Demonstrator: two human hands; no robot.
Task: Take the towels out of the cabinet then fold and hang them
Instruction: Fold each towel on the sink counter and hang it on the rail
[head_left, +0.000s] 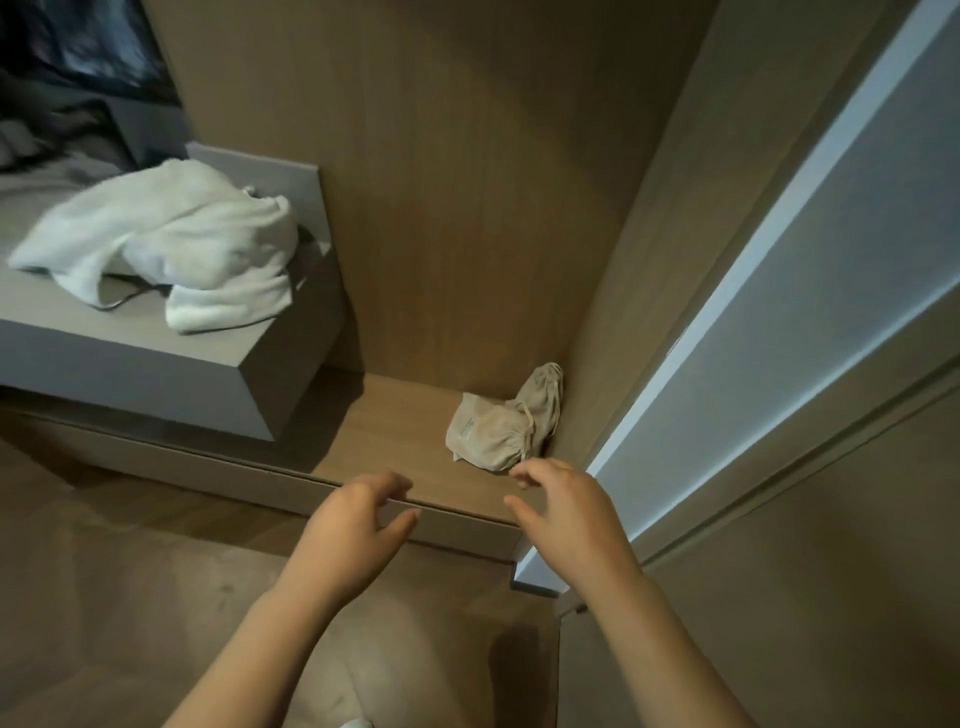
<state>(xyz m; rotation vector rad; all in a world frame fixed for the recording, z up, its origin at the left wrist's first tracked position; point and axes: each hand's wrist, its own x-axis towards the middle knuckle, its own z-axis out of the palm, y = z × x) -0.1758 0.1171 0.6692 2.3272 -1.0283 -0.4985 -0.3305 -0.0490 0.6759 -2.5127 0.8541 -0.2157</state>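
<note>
Position: I stand facing the open cabinet, both arms held out over the front edge of its bottom shelf (395, 431).

Left grip (353, 535): open, fingers loosely curved, thumb apart from them, nothing in it. It hovers at the shelf's front lip.

Right grip (566, 514): likewise open with fingers loosely curved, and empty. Its fingertips are just short of a beige drawstring bag (501, 426) lying at its twelve o'clock, pushed into the cabinet's back corner. No contact is visible.

Task item: one white towel (171, 244) lies at my ten o'clock, well apart from both grips. It is a rumpled heap on top of the grey unit (156, 358) at the cabinet's left side, one end drooping toward the front edge. It is neither folded nor hung. A dark cord appears to run beneath it; I cannot tell what it is.

Other: the cabinet door (779, 260) stands open at three o'clock. No rail or hook for hanging is in view.

Assessment: the task appears to be at an early stage. The cabinet is open, but I hold no towel and none is folded or hung. Lifting the white towel off the unit, folding it and hanging it all remain. Whether the beige bag counts as a towel I cannot say.
</note>
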